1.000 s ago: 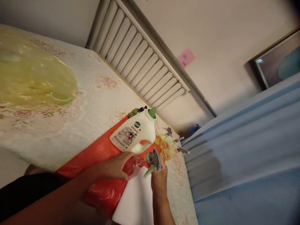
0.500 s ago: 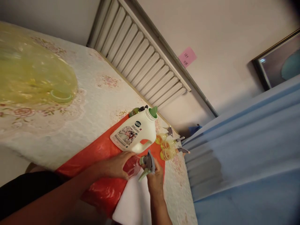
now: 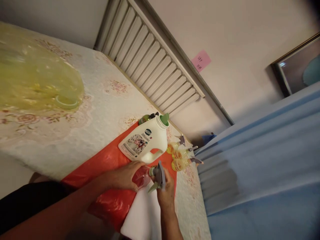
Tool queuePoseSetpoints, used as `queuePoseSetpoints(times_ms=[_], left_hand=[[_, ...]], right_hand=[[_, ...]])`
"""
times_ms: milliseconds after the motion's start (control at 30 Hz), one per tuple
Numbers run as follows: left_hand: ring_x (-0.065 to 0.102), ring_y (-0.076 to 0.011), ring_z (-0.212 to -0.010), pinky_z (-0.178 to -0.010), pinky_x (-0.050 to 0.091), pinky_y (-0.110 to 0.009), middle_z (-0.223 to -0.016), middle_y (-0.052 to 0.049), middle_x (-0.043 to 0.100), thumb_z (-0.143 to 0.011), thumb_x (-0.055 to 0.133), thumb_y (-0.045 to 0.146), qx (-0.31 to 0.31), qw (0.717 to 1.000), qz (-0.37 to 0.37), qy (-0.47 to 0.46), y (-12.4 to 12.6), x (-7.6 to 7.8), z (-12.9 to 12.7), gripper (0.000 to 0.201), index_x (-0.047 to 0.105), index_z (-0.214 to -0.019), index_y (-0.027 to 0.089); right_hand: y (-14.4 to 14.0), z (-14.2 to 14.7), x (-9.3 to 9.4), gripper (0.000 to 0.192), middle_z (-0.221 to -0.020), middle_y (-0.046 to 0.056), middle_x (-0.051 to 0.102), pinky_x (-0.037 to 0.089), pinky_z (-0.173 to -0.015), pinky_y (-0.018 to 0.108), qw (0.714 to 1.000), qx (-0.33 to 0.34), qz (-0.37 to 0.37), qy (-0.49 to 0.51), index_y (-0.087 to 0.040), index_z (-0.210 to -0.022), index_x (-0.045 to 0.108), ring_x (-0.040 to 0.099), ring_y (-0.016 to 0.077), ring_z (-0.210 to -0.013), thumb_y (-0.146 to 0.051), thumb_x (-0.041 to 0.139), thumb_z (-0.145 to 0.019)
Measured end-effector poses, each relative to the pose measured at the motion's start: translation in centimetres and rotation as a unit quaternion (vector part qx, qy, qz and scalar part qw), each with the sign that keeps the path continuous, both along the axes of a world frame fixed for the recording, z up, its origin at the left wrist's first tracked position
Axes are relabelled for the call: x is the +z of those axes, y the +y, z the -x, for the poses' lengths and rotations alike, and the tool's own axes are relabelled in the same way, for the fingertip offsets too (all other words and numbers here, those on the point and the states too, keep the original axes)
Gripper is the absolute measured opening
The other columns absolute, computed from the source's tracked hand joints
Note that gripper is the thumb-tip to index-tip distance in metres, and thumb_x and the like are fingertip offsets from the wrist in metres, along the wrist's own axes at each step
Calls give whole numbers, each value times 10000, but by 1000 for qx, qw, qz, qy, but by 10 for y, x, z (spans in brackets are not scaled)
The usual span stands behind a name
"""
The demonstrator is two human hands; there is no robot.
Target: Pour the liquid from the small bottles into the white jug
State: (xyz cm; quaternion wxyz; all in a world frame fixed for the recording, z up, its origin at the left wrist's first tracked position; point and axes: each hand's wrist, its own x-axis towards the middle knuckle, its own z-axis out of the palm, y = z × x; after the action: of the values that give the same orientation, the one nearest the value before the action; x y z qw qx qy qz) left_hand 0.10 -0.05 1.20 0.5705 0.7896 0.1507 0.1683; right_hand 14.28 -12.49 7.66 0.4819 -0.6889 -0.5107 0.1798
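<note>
A clear spray bottle point(image 3: 141, 176) with a grey trigger head is between my hands, tilted over a red plastic sheet point(image 3: 106, 168). Fingers of my left hand point(image 3: 126, 175) wrap round its body. My right hand point(image 3: 166, 191) is closed at the trigger head, its fingertips partly hidden behind it. Just beyond stands a large cream jug point(image 3: 144, 139) with a handle, a picture label and a green spout; no cap covers it. Beneath my right hand lies a white block-like object point(image 3: 142, 213), partly hidden by my hand and forearm.
Three spray bottles with yellow liquid point(image 3: 180, 164) stand right of the jug. A small green bottle point(image 3: 143, 119) sits behind it. On the flowered tablecloth point(image 3: 105, 110) at left lies a big yellowish plastic bag point(image 3: 37, 73). A white railing point(image 3: 150, 53) and a blue curtain point(image 3: 250, 160) border the table.
The whole view has shifted very slightly. Both hands keep the same hold on the spray bottle, and nothing else visibly moves.
</note>
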Motion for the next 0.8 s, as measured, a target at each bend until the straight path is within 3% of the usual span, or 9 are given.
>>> queuePoseSetpoints(times_ms=[167, 400, 600, 800], left_hand=[[412, -296, -1360, -1130, 345, -400, -1466, -107, 459, -567, 730, 176, 7, 1000, 6, 3, -2, 5, 2, 893, 402, -1397, 197], [431, -284, -1344, -1117, 358, -403, -1448, -83, 478, -564, 729, 160, 4, 1000, -1, -15, -1, 4, 1, 875, 420, -1378, 242], [446, -319, -1326, -1092, 386, -418, -1415, -88, 503, -541, 781, 226, 11, 1000, 1, -10, -1, -3, -2, 893, 436, -1364, 243], [460, -308, -1319, -1084, 402, -408, -1410, -88, 510, -539, 759, 197, 11, 1000, 2, 2, -1, -2, -1, 871, 437, -1348, 233]], right_hand=[[2, -11, -2, 259, -944, 35, 724, 524, -744, 285, 999, 47, 1, 24, -210, -1020, 713, 651, 196, -824, -185, 648, -770], [4, -11, -1, 275, -907, 23, 726, 519, -685, 269, 998, 38, 13, 43, -208, -1015, 716, 637, 178, -758, -202, 660, -746], [5, -6, 0, 152, -804, -10, 687, 513, -697, 263, 999, -1, 31, 33, -192, -864, 669, 618, 163, -733, -170, 665, -714], [11, 6, -11, 241, -788, -12, 649, 518, -719, 277, 996, -91, -8, -8, -196, -829, 577, 627, 173, -740, -156, 731, -648]])
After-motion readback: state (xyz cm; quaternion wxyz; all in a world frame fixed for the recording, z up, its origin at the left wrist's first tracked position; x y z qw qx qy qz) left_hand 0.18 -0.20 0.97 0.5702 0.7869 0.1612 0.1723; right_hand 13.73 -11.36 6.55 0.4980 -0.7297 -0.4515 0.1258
